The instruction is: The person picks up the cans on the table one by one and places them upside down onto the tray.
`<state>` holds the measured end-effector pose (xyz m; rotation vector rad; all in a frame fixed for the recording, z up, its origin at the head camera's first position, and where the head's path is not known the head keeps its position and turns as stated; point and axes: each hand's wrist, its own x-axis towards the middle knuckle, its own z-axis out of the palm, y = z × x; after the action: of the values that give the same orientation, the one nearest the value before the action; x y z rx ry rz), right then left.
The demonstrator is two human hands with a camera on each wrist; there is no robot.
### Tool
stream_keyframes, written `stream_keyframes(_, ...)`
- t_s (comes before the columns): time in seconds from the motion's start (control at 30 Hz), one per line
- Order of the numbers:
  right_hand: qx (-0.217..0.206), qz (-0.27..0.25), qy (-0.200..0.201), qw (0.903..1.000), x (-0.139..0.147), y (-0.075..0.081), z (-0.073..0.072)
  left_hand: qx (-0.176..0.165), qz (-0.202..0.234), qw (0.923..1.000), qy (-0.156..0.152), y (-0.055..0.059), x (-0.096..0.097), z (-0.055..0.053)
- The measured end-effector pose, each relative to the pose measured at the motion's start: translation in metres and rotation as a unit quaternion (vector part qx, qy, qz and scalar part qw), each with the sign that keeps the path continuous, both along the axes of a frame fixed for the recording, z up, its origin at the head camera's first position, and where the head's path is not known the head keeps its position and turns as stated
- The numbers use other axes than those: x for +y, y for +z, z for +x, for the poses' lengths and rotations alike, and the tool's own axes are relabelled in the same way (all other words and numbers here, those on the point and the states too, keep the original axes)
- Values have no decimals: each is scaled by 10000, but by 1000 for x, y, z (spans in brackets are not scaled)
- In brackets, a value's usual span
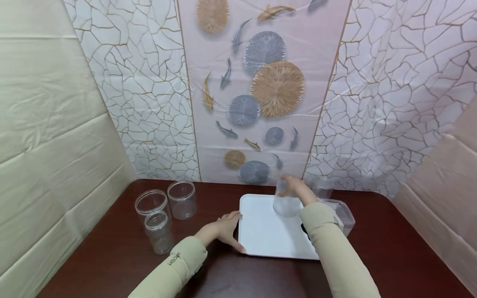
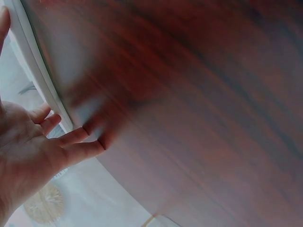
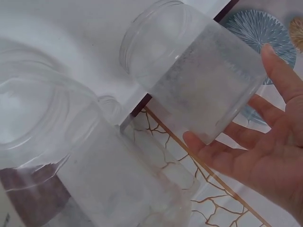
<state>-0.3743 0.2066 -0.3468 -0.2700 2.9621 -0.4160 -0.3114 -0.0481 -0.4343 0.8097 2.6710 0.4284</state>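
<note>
A white tray (image 1: 261, 231) lies on the table. At its far right part a clear plastic jar (image 1: 286, 205) is held by my right hand (image 1: 296, 188). In the right wrist view, the thumb and fingertips grip around the jar's base, and its threaded mouth (image 3: 130, 45) points down toward the tray. My left hand (image 1: 227, 229) touches the tray's left edge, its fingers spread and straight. In the left wrist view, the left hand (image 2: 28, 146) holds nothing between its fingers.
Two more clear jars stand at the right, one behind (image 1: 323, 186) and one partly hidden by the right sleeve (image 1: 344, 215). On the left stand a tall jar (image 1: 149, 203), a small jar (image 1: 160, 236) and another jar (image 1: 182, 203). A patterned wall covering (image 1: 253, 91) rises behind.
</note>
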Motion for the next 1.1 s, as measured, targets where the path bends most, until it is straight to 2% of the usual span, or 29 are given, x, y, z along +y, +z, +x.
stream_keyframes(0.4, -14, -65, -198, 9998, -3, 2, 6, 40, -13, 9999, 157, 2, 1, 4)
stream_keyframes(0.57, -162, 25, -385, 9991, -4, 6, 9, -26, -34, 9999, 94, 3, 2, 3)
stream_keyframes(0.8, -135, 319, -647, 9973, -9, 7, 13, -138, -70, 9999, 58, 5, 3, 1)
stream_keyframes(0.97, -242, 335, -741, 9964, -12, 6, 17, -391, -358, 9986, 65, 8, 4, 5)
stream_keyframes(1.1, -348, 202, -883, 9953, -11, 4, 18, -425, -629, 9971, 38, 14, 4, 10)
